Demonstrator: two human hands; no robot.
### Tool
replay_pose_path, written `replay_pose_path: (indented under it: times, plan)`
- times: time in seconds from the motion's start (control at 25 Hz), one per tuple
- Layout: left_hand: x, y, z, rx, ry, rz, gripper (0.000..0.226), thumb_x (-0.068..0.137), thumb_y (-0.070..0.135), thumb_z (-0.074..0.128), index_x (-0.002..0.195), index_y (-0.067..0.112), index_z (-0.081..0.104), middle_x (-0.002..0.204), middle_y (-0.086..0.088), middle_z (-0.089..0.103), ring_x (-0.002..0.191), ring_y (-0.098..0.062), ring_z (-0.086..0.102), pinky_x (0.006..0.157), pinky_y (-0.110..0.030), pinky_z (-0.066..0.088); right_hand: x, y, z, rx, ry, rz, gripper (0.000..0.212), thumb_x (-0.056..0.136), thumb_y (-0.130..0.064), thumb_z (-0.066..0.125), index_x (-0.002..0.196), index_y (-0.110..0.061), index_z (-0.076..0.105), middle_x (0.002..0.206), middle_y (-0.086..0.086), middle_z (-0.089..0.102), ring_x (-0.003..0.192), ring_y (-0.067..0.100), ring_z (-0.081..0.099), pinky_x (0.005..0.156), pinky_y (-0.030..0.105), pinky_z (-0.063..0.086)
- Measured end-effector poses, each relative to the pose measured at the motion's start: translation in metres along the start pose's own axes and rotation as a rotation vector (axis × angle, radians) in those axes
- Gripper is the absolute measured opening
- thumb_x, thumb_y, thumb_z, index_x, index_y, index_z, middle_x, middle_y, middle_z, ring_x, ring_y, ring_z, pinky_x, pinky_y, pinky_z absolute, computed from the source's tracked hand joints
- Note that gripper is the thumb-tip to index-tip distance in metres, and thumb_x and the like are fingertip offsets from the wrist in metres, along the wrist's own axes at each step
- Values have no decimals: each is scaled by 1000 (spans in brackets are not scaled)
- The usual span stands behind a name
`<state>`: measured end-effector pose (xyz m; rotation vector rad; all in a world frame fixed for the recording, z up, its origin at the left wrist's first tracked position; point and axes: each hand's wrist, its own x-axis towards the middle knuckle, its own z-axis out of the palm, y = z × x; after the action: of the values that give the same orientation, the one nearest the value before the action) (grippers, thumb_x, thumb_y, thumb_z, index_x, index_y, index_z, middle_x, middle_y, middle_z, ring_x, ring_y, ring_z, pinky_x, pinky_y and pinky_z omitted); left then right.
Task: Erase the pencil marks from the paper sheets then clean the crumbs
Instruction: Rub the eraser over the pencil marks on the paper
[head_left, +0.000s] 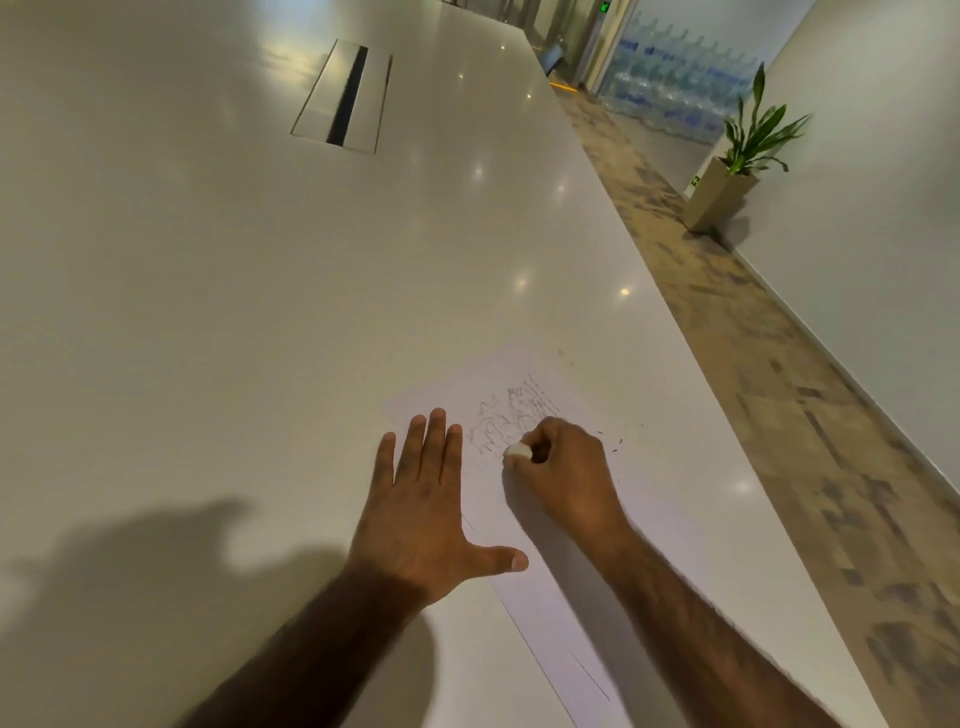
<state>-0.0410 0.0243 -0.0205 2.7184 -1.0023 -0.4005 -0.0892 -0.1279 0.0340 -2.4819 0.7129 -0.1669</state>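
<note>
Glossy white table (234, 322) filled most of the view, with small bright reflections scattered over it. The right hand (569, 480) had its fingers curled tightly round one small white eraser (518, 450), and the eraser's exposed end was down on the paper at the near edge of one patch of grey pencil marks (511, 415). Just left of it, the left hand (423, 519) lay flat, its four fingers (437, 441) straight and close together and the thumb spread wide to the right. The palm pressed on the left edge of the paper sheet (654, 525), partly on the sheet and partly on the bare table. One sheet was plainly seen, lying near the table's right edge. Thin lines along its near corner might have been a second sheet underneath, though that could not be told. A few dark crumbs (616, 441) lay on the paper just right of the right hand — too small to count. Farther up the table sat one rectangular cable hatch (345, 96) with a dark slot. Beyond the right edge ran patterned carpet (779, 395), where one potted plant (756, 130) stood in a tall beige planter (719, 197) against the wall — and behind it a stack of blue water bottles (680, 78), blurred.
</note>
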Motion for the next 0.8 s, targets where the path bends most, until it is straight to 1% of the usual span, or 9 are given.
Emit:
replay_pose_path:
  times: [0.12,0.2,0.28,0.36,0.48,0.6,0.72,0.8]
  plan:
    - [0,-1,-1,33,9,-4,145,49,108,0,154,15,-37,159,-8,-47,149,-27,-41,124,-55,-19,-6,-4,6,-35,-74,-56,15,91,-24,68,78,-27,61,73,-15,63,68,2,61,62,16,48]
    - [1,0,-1,27,3,-9,147,49,110,2,155,16,-36,159,-7,-47,148,-26,-42,123,-54,-21,-2,-3,3,-1,-31,-23,12,93,-24,70,83,-23,64,77,-13,65,70,4,62,67,20,52]
    - [1,-1,-1,20,15,-9,148,48,111,2,156,16,-35,158,-5,-48,147,-25,-43,123,-52,-23,1,-2,-1,25,-7,-29,9,94,-21,69,87,-20,65,81,-10,66,73,6,62,70,22,53]
    - [1,-3,-2,6,24,-8,149,45,110,0,157,18,-32,160,-3,-46,148,-24,-42,122,-50,-24,-4,-5,1,58,-23,-60,8,94,-16,67,87,-20,64,82,-10,67,75,9,63,69,23,54]
    - [1,-6,-3,-23,58,-24,143,50,108,-6,159,20,-28,164,-1,-38,149,-20,-38,123,-45,-22,-9,-8,2,47,-53,-70,11,93,-12,64,86,-21,61,82,-9,68,74,10,63,68,27,54]
    - [1,-8,-4,-26,81,-86,145,48,109,-2,159,20,-28,163,-1,-40,144,-19,-43,120,-45,-25,-4,-5,-5,84,-91,-64,13,91,-9,63,87,-21,61,83,-9,69,76,11,65,70,32,57]
    - [0,-7,-3,-2,92,-98,146,47,109,-2,158,18,-29,161,-2,-43,143,-20,-45,121,-48,-25,-13,-4,-5,69,-206,-153,12,92,-12,69,93,-23,65,87,-11,69,81,10,65,75,29,58]
    - [0,-8,-1,3,91,-93,147,48,108,0,159,17,-29,160,-2,-44,146,-21,-43,123,-50,-22,-15,-4,-2,5,-239,-238,11,93,-14,68,88,-23,65,85,-10,68,80,10,64,76,31,58]
